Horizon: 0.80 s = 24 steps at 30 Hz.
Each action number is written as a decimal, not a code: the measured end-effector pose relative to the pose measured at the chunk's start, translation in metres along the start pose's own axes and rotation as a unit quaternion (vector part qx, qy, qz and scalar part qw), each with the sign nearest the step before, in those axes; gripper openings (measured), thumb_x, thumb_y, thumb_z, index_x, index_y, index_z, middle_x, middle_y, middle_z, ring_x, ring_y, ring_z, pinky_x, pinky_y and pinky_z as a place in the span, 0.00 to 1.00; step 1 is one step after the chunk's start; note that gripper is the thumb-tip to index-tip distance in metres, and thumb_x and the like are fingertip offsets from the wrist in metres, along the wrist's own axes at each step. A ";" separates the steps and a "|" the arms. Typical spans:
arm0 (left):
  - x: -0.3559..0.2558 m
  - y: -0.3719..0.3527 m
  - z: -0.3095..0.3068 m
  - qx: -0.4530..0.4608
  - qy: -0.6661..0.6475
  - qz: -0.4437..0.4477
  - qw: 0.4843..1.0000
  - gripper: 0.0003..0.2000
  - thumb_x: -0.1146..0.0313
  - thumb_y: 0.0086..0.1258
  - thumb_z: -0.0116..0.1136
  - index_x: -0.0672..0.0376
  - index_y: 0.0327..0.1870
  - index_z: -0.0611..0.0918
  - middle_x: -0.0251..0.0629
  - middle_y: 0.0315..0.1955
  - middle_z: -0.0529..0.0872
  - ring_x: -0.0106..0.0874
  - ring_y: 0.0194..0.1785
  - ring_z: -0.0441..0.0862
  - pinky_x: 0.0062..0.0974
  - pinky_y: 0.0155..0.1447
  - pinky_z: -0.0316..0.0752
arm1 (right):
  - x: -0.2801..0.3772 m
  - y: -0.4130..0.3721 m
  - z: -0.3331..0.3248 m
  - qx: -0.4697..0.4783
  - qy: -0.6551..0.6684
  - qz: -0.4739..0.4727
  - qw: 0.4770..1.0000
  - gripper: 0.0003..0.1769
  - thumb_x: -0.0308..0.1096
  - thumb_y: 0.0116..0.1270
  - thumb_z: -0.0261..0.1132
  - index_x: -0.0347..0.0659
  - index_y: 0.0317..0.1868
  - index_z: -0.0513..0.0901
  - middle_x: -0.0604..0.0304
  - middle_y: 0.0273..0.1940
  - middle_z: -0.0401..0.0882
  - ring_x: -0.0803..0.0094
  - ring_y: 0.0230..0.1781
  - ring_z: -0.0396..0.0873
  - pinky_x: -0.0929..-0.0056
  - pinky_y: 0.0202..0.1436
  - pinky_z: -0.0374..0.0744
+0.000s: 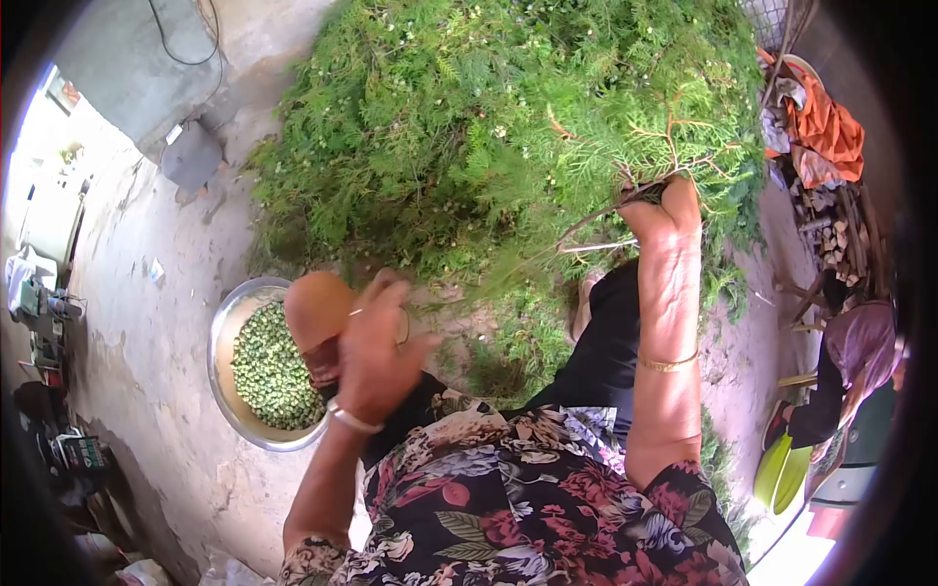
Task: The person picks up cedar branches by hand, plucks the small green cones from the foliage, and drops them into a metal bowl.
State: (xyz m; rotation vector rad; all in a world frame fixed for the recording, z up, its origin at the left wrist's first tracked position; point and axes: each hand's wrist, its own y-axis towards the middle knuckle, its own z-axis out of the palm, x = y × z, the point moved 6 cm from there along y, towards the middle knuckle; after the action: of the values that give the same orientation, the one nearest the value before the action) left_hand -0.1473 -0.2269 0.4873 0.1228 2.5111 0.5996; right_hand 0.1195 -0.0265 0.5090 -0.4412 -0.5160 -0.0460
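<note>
My right hand is closed around the woody stem of a leafy evergreen branch, whose feathery green sprays reach up over the pile. My left hand, slightly blurred, is in front of my left leg with its thumb spread away from the fingers; I see nothing held in it. Just left of that hand is a metal bowl with many small green seed cones in it. A smooth brown rounded shape beside my left hand covers part of the bowl's right side.
A big heap of cut evergreen branches lies ahead on the concrete floor. At right are orange cloth, stacked firewood and another person's leg near a yellow-green object. A dark grey object stands at upper left.
</note>
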 end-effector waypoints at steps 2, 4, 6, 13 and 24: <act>-0.017 0.027 0.034 0.058 -0.061 -0.013 0.996 0.32 0.63 0.49 0.70 0.69 0.56 0.73 0.56 0.53 0.76 0.49 0.59 0.72 0.41 0.63 0.66 | -0.006 -0.014 0.000 -0.012 -0.032 0.007 0.999 0.13 0.29 0.71 0.45 0.41 0.43 0.79 0.59 0.40 0.82 0.67 0.39 0.79 0.70 0.42 0.77; -0.023 0.050 0.070 0.082 -0.111 0.002 0.990 0.31 0.61 0.50 0.69 0.69 0.54 0.74 0.57 0.49 0.77 0.51 0.53 0.75 0.42 0.58 0.69 | -0.016 -0.025 0.006 0.006 -0.001 0.021 1.000 0.13 0.29 0.71 0.45 0.40 0.43 0.78 0.58 0.41 0.82 0.66 0.40 0.79 0.68 0.44 0.78; -0.024 0.065 0.102 0.110 -0.160 0.020 0.981 0.31 0.59 0.51 0.69 0.68 0.53 0.74 0.58 0.44 0.79 0.54 0.47 0.77 0.42 0.52 0.73 | -0.030 -0.037 0.015 0.048 0.053 0.064 0.995 0.14 0.29 0.71 0.45 0.37 0.45 0.78 0.54 0.43 0.82 0.63 0.43 0.80 0.64 0.49 0.79; -0.010 0.071 0.130 0.185 -0.410 -0.194 0.872 0.08 0.69 0.66 0.59 0.66 0.36 0.84 0.26 0.21 0.77 0.18 0.28 0.68 0.20 0.35 0.65 | -0.034 -0.064 0.039 0.193 -0.199 0.016 0.961 0.12 0.39 0.70 0.55 0.38 0.44 0.75 0.56 0.38 0.79 0.67 0.36 0.76 0.69 0.39 0.73; 0.062 0.084 0.087 0.007 -0.668 -0.351 0.656 0.16 0.61 0.66 0.61 0.65 0.45 0.77 0.43 0.36 0.83 0.38 0.39 0.81 0.41 0.43 0.78 | -0.030 -0.079 -0.059 0.232 -0.408 -0.065 0.881 0.19 0.36 0.69 0.59 0.27 0.51 0.77 0.47 0.42 0.83 0.65 0.42 0.81 0.70 0.46 0.79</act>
State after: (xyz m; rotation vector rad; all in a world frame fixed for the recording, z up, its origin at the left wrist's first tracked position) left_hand -0.1561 -0.1050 0.4290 -0.3058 0.9313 0.0269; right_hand 0.1089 -0.1251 0.4799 0.0761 -1.3572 0.1435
